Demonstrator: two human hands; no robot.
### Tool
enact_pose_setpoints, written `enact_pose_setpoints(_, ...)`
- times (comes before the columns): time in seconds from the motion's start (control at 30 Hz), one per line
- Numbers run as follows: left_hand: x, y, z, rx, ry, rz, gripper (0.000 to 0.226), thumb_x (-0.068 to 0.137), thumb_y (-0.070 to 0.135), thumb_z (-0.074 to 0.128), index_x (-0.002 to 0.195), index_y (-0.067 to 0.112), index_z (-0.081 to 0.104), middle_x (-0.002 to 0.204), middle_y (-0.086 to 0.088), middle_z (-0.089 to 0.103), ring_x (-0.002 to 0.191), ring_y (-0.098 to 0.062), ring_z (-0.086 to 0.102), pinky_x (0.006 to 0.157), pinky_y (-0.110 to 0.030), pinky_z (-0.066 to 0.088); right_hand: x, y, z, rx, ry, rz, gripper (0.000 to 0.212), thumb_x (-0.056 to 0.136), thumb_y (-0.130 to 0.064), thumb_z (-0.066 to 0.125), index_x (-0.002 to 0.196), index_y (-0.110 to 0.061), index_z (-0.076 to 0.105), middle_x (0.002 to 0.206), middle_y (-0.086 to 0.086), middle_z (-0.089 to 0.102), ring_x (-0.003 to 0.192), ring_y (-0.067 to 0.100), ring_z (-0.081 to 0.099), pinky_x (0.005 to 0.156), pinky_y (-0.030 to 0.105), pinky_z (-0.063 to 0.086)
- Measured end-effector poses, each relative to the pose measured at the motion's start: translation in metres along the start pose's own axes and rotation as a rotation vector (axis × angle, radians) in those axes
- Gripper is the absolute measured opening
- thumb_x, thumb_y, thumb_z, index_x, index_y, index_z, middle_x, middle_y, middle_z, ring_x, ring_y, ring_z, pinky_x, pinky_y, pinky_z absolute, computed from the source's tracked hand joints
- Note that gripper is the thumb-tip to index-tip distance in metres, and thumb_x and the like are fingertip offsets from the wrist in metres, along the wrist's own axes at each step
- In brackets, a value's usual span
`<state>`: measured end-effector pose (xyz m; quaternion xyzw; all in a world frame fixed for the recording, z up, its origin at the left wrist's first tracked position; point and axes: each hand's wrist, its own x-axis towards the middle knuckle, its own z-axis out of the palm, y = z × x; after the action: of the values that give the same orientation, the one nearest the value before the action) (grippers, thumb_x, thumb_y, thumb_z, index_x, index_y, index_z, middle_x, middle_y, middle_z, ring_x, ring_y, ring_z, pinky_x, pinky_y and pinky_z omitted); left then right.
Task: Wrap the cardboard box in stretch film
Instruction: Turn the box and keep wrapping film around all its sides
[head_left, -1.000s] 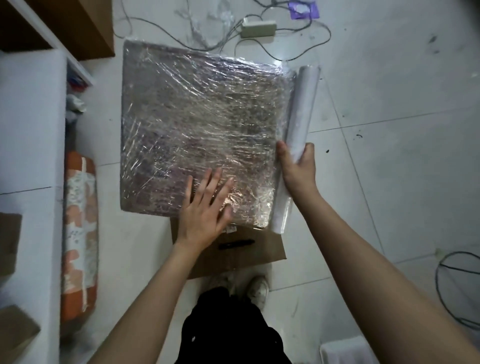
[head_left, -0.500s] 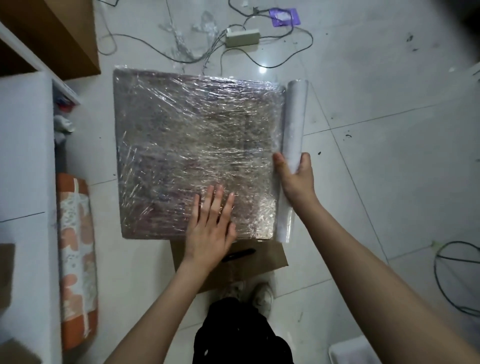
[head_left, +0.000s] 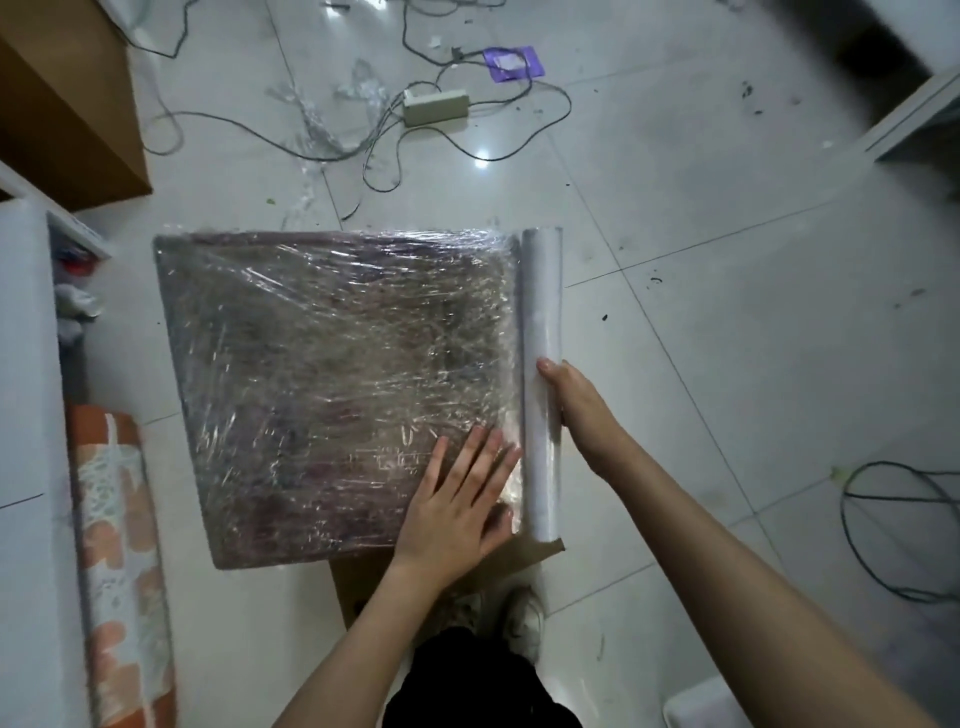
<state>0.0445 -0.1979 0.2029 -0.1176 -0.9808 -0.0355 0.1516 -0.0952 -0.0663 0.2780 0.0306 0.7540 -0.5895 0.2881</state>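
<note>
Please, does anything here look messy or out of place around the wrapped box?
Yes. Beyond the cardboard box, torn scraps of clear film lie tangled among loose cables and a power strip. The wrap itself is wrinkled but looks intact.

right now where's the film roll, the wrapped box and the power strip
film roll (head_left: 541, 312), head view, upper half of the white roll
wrapped box (head_left: 322, 374), head view, middle of its film-covered top
power strip (head_left: 435, 106), head view, centre of its beige body
</note>
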Motion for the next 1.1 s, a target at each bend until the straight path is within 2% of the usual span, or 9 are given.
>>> enact_pose_setpoints(0.17,0.006,0.003,-0.003,-0.034,-0.022,-0.018,0.066,0.089,0.04,0.047,0.146,0.013,0.029,0.153,-0.009,0.024,0.142,-0.023,0.022,0.118,-0.048,0.01,-0.006,-0.007,-0.001,-0.024,0.043,-0.048,0.057,0.084,-0.051,0.053,0.097,0.005,0.05,0.087,0.011,0.047,0.08,0.021,0.05,0.073,0.035,0.042)
enact_pose_setpoints(0.3,0.009,-0.003,-0.008,-0.051,-0.03,-0.032,0.063,0.088,0.039,0.046,0.144,0.012,0.032,0.152,-0.009,0.025,0.141,-0.024,0.025,0.118,-0.048,0.011,0.0,-0.011,0.003,0.038,0.106,-0.026,0.036,0.087,-0.039,0.06,0.09,-0.01,0.04,0.096,0.029,0.058,0.085,0.036,0.063,0.077,0.046,0.055)
enact_pose_setpoints(0.4,0.009,-0.001,-0.011,-0.046,-0.068,-0.027,0.064,0.09,0.041,0.044,0.145,0.011,0.029,0.153,-0.01,0.022,0.141,-0.024,0.024,0.116,-0.048,0.013,0.001,-0.007,0.008,0.097,0.141,0.022,0.035,0.088,-0.037,0.061,0.093,-0.009,0.041,0.084,0.016,0.063,0.068,0.022,0.066,0.064,0.037,0.057)
enact_pose_setpoints(0.6,0.008,0.007,-0.025,-0.098,-0.083,-0.054,0.055,0.089,0.037,0.049,0.138,0.012,0.049,0.148,-0.01,0.039,0.138,-0.022,0.032,0.112,-0.047,0.022,0.004,0.003,0.007,0.129,0.151,0.115,0.031,0.091,-0.043,0.055,0.098,-0.012,0.054,0.082,0.003,0.061,0.068,0.015,0.062,0.072,0.036,0.054)
enact_pose_setpoints(0.7,0.024,0.011,-0.035,-0.109,-0.023,-0.097,0.049,0.085,0.04,0.049,0.123,0.011,0.059,0.126,-0.012,0.051,0.119,-0.027,0.045,0.106,-0.041,0.028,0.007,0.003,0.005,0.241,0.121,0.17,0.029,0.095,-0.04,0.047,0.091,-0.012,0.055,0.075,0.005,0.059,0.063,0.017,0.059,0.075,0.041,0.051)
enact_pose_setpoints(0.77,0.049,0.006,-0.037,-0.073,0.055,-0.101,0.049,0.085,0.041,0.047,0.12,0.007,0.052,0.119,-0.012,0.045,0.111,-0.027,0.045,0.104,-0.039,0.028,0.007,0.004,0.005,0.243,0.119,0.164,0.03,0.095,-0.039,0.043,0.09,-0.013,0.055,0.076,0.007,0.059,0.065,0.019,0.059,0.077,0.042,0.05)
enact_pose_setpoints(0.83,0.077,-0.006,-0.035,-0.027,0.102,-0.117,0.058,0.087,0.041,0.046,0.13,0.003,0.041,0.129,-0.013,0.038,0.122,-0.028,0.039,0.111,-0.043,0.023,0.007,0.004,0.004,0.237,0.124,0.147,0.03,0.096,-0.04,0.043,0.09,-0.014,0.057,0.076,0.005,0.061,0.065,0.017,0.06,0.074,0.036,0.051)
enact_pose_setpoints(0.97,0.102,-0.018,-0.024,0.043,0.025,-0.149,0.071,0.089,0.042,0.048,0.141,0.0,0.023,0.148,-0.015,0.019,0.139,-0.028,0.02,0.116,-0.05,0.01,0.008,0.003,-0.001,0.231,0.104,0.113,0.03,0.097,-0.037,0.043,0.093,-0.01,0.054,0.075,0.005,0.063,0.057,0.009,0.064,0.054,0.019,0.05)
enact_pose_setpoints(1.1,0.105,-0.018,-0.016,0.061,-0.002,-0.145,0.071,0.09,0.041,0.041,0.144,0.0,0.021,0.151,-0.015,0.016,0.142,-0.028,0.016,0.116,-0.051,0.009,0.008,0.002,-0.008,0.218,0.067,0.053,0.032,0.097,-0.035,0.046,0.099,-0.004,0.05,0.084,0.008,0.062,0.064,0.009,0.068,0.056,0.019,0.051)
